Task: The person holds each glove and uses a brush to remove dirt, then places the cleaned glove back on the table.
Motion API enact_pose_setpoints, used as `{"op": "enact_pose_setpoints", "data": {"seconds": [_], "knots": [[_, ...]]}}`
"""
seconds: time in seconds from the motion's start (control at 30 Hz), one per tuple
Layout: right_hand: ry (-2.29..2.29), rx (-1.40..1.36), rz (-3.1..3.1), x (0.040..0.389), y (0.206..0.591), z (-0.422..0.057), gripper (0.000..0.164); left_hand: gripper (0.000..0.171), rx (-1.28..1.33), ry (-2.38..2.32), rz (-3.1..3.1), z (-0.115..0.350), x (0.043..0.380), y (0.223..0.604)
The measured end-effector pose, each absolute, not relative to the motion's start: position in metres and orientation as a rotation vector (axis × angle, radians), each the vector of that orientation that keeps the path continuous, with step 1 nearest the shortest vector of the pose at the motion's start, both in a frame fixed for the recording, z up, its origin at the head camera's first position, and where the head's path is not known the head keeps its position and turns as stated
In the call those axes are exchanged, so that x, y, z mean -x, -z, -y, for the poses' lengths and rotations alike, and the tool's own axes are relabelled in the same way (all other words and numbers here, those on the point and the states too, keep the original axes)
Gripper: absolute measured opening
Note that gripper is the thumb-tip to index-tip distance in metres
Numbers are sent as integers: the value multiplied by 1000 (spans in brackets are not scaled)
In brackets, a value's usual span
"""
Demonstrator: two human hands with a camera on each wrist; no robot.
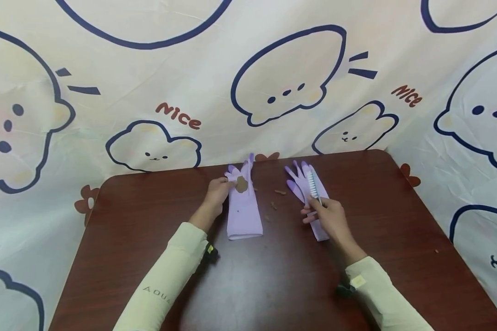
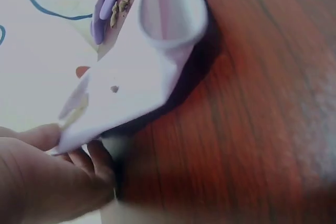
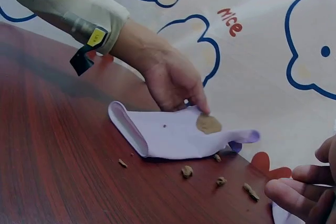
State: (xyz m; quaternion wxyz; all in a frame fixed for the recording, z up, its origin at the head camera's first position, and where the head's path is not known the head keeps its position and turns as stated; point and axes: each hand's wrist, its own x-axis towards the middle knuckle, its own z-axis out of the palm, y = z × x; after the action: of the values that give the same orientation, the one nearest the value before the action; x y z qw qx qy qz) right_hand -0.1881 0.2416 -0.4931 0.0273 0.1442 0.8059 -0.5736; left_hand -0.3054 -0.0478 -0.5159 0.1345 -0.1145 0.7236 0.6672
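A light purple rubber glove (image 1: pixel 244 216) lies on the table with its cuff toward me and a brown muddy patch (image 1: pixel 241 184) on its palm. My left hand (image 1: pixel 216 193) pinches this glove's left edge beside the patch, thumb on top; the left wrist view shows the edge lifted and the cuff gaping. In my right hand (image 1: pixel 332 218) is a small brush (image 1: pixel 312 184) with pale bristles, held by its handle over a second purple glove (image 1: pixel 300 181). That glove has darker fingertips and lies on the right. In the right wrist view only some right fingers (image 3: pixel 294 190) show; the brush is out of sight.
Several brown crumbs (image 1: pixel 280 192) lie between the two gloves. One tiny speck (image 1: pixel 436 251) is at the right of the brown wooden table (image 1: pixel 157 202). A cloth with cartoon prints (image 1: pixel 215 82) hangs right behind the table's far edge.
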Motion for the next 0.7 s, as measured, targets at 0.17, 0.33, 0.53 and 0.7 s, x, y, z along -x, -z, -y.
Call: {"op": "enact_pose_setpoints", "data": {"seconds": [0.17,0.33,0.53,0.7], "knots": [[1784,-376,-2454,188,490,-228,47,22,303,-2091,-1924,53,305,517],[1818,-336,-2416,189,488,-213,49,27,252,-2206,-1820,56,301,513],[1788,-248,-2445,191,483,-201,46,47,182,-2242,-1723,66,295,499],[1814,-188,-2429,191,472,-191,47,47,93,-2432,-1396,71,284,481]]}}
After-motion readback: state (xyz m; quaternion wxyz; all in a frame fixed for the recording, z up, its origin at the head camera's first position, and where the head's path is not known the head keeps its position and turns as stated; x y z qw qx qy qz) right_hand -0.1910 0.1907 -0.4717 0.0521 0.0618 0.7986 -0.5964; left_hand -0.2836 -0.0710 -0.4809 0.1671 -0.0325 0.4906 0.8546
